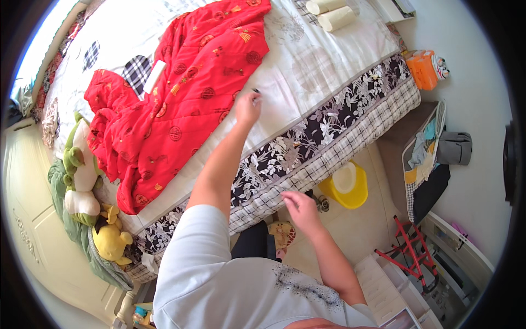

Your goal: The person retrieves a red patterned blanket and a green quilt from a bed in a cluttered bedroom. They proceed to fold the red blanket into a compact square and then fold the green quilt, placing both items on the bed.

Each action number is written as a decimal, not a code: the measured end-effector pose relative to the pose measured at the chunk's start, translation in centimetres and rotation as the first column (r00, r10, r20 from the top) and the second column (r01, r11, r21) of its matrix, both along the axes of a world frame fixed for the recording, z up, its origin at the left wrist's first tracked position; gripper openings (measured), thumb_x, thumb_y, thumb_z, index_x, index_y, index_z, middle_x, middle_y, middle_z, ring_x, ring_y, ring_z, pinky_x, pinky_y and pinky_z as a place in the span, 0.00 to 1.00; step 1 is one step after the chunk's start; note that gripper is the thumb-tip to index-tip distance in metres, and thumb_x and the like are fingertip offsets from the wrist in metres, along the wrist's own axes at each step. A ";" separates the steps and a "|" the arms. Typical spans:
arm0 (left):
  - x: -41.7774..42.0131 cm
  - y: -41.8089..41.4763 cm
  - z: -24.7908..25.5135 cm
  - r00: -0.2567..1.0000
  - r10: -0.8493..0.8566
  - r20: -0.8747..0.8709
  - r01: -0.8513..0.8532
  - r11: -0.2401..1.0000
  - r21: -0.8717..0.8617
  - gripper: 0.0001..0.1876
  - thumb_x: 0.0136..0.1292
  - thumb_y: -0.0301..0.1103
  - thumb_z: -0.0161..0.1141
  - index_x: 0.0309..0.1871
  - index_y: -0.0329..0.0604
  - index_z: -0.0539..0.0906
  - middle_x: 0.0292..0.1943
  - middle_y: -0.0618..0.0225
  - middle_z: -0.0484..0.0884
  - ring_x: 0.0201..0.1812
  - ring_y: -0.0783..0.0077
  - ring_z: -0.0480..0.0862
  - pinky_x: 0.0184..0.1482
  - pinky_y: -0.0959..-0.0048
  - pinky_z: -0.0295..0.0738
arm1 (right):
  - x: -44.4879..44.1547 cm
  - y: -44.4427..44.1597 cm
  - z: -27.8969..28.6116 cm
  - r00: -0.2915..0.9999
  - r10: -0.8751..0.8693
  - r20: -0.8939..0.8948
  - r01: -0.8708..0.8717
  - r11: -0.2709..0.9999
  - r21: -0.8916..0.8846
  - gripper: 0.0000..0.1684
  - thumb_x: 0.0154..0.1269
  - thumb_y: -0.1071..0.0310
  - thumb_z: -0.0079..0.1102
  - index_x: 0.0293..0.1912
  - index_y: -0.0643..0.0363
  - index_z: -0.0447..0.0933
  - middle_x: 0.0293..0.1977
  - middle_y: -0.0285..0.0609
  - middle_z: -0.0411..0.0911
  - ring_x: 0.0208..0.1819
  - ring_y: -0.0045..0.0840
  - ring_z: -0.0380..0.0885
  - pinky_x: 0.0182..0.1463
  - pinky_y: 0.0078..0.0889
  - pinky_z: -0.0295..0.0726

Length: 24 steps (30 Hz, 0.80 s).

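My left hand (248,109) is over the bed, beside the edge of a red quilt (205,74) with round printed emblems. A small dark object (255,90) shows at its fingertips and seems pinched there; the fingers hide most of it. Beneath the hand spreads a pale patterned bed sheet (283,92). My right hand (304,211) hangs just off the bedside, next to the checked border (296,181) of the bedding. Its fingers are slightly curled and apart, with nothing visible in them. A white flat rectangular thing (154,77) lies against the quilt.
Plush toys (111,238) line the headboard (53,205) side. Two cream rolls (337,18) lie on the far bed. On the floor are a yellow plastic basin-like item (357,193) and a red metal folding frame (411,251). An orange box (423,70) stands by the wall.
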State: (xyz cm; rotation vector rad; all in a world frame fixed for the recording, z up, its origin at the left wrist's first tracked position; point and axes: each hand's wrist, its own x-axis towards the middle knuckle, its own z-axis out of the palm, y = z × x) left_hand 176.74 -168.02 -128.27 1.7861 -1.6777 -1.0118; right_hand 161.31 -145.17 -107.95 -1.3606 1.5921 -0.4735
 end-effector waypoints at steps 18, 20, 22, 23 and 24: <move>8.3 15.4 14.3 0.034 0.569 -0.822 0.182 0.805 0.564 0.05 0.59 0.22 0.54 0.35 0.43 0.72 0.33 0.70 0.79 0.35 0.78 0.77 0.41 0.79 0.72 | 5.6 -9.0 -0.1 -0.084 -0.754 0.652 0.027 0.652 0.757 0.11 0.64 0.66 0.47 0.25 0.57 0.69 0.20 0.34 0.68 0.32 0.26 0.71 0.52 0.32 0.70; 9.1 15.1 14.7 0.023 0.579 -0.815 0.167 0.801 0.575 0.05 0.59 0.22 0.54 0.35 0.43 0.72 0.33 0.70 0.79 0.35 0.78 0.77 0.41 0.78 0.72 | 7.2 -10.0 -0.4 -0.083 -0.726 0.683 -0.044 0.687 0.725 0.13 0.65 0.64 0.46 0.25 0.56 0.67 0.16 0.30 0.60 0.25 0.21 0.64 0.48 0.28 0.69; 9.7 14.7 14.7 0.136 0.551 -0.824 0.169 0.806 0.567 0.04 0.60 0.23 0.55 0.37 0.42 0.74 0.33 0.69 0.79 0.37 0.77 0.78 0.43 0.78 0.73 | 8.6 -11.2 -1.5 0.167 -0.686 0.708 0.036 0.722 0.691 0.13 0.66 0.63 0.46 0.26 0.56 0.67 0.14 0.27 0.55 0.19 0.17 0.58 0.37 0.20 0.67; 10.3 14.1 14.5 0.302 0.470 -0.829 0.223 0.811 0.541 0.04 0.60 0.24 0.55 0.37 0.41 0.75 0.34 0.69 0.79 0.37 0.76 0.78 0.44 0.78 0.73 | 9.1 -11.7 -2.0 0.406 -0.616 0.675 0.122 0.769 0.628 0.13 0.66 0.63 0.47 0.26 0.58 0.69 0.14 0.27 0.59 0.19 0.16 0.59 0.30 0.18 0.65; 11.1 13.1 14.0 0.452 0.368 -0.812 0.277 0.808 0.520 0.04 0.60 0.24 0.56 0.38 0.40 0.76 0.34 0.69 0.79 0.37 0.76 0.78 0.45 0.77 0.73 | 9.4 -11.9 -3.0 0.705 -0.434 0.562 0.201 0.881 0.428 0.13 0.65 0.64 0.47 0.27 0.60 0.70 0.14 0.29 0.62 0.19 0.16 0.60 0.28 0.19 0.64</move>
